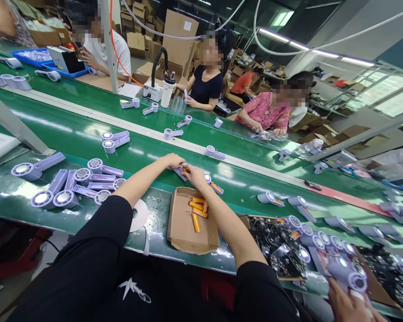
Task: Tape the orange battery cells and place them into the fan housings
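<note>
Both hands are stretched out over the green conveyor belt. My left hand [173, 160] is closed on a lilac handheld fan body [180, 173], most of which my fingers hide. Close against it, my right hand [194, 175] pinches an orange cylindrical battery [184, 168] at the fan's handle. Below my hands, an open cardboard box [183, 235] holds several loose orange batteries [196, 222]. Another lilac fan [216, 188], with an orange battery in its handle, lies just right of my right hand.
Several lilac fans [65, 199] crowd the bench at left, near a white tape roll [139, 215]. At right stands a box of dark small parts [278, 250]; a co-worker's hand [347, 304] holds a fan there. More fans [109, 145] ride the belt. Co-workers sit opposite.
</note>
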Demonstrator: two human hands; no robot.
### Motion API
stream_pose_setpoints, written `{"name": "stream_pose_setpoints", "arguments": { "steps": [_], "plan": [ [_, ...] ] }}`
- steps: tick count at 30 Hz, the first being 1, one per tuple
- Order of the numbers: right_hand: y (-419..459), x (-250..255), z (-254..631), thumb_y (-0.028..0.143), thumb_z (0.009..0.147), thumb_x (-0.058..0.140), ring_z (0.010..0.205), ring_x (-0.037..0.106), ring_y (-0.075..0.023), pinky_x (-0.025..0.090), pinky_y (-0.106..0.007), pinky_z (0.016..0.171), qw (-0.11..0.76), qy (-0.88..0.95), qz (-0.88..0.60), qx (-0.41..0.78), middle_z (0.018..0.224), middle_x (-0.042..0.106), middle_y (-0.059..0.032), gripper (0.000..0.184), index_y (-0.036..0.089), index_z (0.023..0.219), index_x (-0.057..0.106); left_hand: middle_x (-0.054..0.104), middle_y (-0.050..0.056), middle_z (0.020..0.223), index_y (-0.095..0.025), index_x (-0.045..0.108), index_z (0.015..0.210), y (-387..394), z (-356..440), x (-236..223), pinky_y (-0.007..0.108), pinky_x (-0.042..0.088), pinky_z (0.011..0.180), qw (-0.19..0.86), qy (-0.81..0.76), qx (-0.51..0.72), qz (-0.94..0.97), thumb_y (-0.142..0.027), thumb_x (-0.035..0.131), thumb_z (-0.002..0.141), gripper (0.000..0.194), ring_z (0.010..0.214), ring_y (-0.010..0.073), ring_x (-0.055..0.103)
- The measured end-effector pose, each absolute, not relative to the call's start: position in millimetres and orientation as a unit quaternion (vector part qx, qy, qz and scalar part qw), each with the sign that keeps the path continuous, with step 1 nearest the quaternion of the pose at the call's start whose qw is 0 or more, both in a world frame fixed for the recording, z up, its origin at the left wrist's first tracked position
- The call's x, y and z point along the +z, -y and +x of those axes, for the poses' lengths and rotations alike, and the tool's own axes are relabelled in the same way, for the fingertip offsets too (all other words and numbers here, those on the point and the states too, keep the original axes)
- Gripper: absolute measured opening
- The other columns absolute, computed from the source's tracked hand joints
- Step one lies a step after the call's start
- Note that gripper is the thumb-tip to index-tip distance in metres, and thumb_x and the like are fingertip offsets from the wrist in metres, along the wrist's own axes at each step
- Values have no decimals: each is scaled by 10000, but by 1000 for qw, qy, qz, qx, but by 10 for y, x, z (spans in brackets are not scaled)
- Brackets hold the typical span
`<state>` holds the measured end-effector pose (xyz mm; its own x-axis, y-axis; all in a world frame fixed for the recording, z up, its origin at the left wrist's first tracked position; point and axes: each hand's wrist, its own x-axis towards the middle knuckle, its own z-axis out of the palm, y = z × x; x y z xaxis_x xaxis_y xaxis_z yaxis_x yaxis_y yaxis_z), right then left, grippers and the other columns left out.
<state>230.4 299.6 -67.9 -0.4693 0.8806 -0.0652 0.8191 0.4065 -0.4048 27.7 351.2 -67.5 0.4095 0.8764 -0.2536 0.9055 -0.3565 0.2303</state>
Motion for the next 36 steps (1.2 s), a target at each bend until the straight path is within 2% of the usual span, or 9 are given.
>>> {"name": "stream_pose_setpoints", "arguments": {
  "steps": [5, 10, 13, 16, 19, 22, 26, 32, 36],
  "plan": [
    [-2978, -676, 2196, 432, 1095, 632, 1216, 779, -374, 571, -456, 1065, -21, 851, -504, 147, 1290, 829, -181, 458, 270, 1519, 686, 816, 78, 1259, -281, 789, 1200, -3541, 332, -706, 384, 541, 1049, 190, -553, -17, 811, -396, 691, 986, 262, 1209, 284, 735],
    [-3042, -548, 2173, 399, 1069, 682, 1239, 773, -375, 562, -443, 1082, -57, 863, -477, 153, 1362, 815, -177, 468, 250, 1511, 718, 758, 101, 1290, -179, 729, 1278, -3504, 406, -698, 504, 586, 1081, 195, -560, 12, 805, -512, 683, 1074, 394, 1170, 252, 727],
    [-3003, -433, 2378, 392, 1074, 682, 1295, 757, -329, 535, -388, 1138, -36, 868, -466, 170, 1454, 790, -111, 492, 283, 1554, 692, 750, 118, 1372, -186, 699, 1379, -3395, 422, -707, 472, 545, 1148, 184, -570, 48, 799, -371, 607, 1092, 353, 1244, 257, 699],
    [-2901, -390, 2621, 376, 1127, 580, 1430, 683, -287, 473, -353, 1221, 8, 864, -471, 178, 1595, 704, -68, 483, 281, 1595, 658, 681, 141, 1546, -166, 608, 1530, -3207, 390, -702, 462, 403, 1294, 161, -582, 101, 791, -185, 534, 1023, 513, 1430, 273, 587],
    [-2866, -428, 2694, 351, 1139, 544, 1438, 675, -281, 462, -338, 1227, 28, 849, -495, 182, 1582, 712, -90, 457, 233, 1554, 697, 630, 180, 1608, -133, 544, 1597, -2900, 375, -628, 528, 334, 1339, 138, -591, 156, 779, -127, 494, 987, 612, 1510, 311, 504],
    [-2970, -478, 2555, 347, 1153, 506, 1419, 687, -274, 475, -318, 1193, 34, 831, -525, 183, 1597, 694, -131, 461, 194, 1543, 700, 653, 164, 1579, -150, 602, 1545, -2399, 414, -531, 512, 364, 1333, 126, -572, 191, 788, -156, 482, 1010, 548, 1487, 306, 520],
    [-3198, -482, 2289, 354, 1135, 541, 1305, 743, -275, 521, -284, 1058, 17, 817, -542, 194, 1459, 778, -169, 416, 152, 1397, 792, 751, 100, 1437, -211, 700, 1419, -1438, 398, -615, 483, 458, 1291, 134, -532, 207, 810, -238, 521, 1042, 418, 1445, 281, 579],
    [-3352, -513, 2233, 387, 1070, 663, 1099, 774, -243, 516, -258, 863, -9, 800, -563, 208, 1226, 860, -153, 345, 147, 1222, 858, 807, 101, 1304, -262, 751, 1358, -32, -12, -1110, 569, 553, 1223, 119, -582, 272, 757, -273, 490, 1076, 385, 1389, 308, 657],
    [-3324, -517, 2258, 375, 1045, 710, 997, 769, -222, 511, -260, 817, -15, 787, -579, 212, 1159, 865, -145, 306, 138, 1166, 862, 773, 122, 1407, -301, 758, 1395, 398, -288, -1229, 641, 524, 1240, 56, -663, 234, 709, -317, 548, 1050, 404, 1442, 374, 626]
  ]
}}
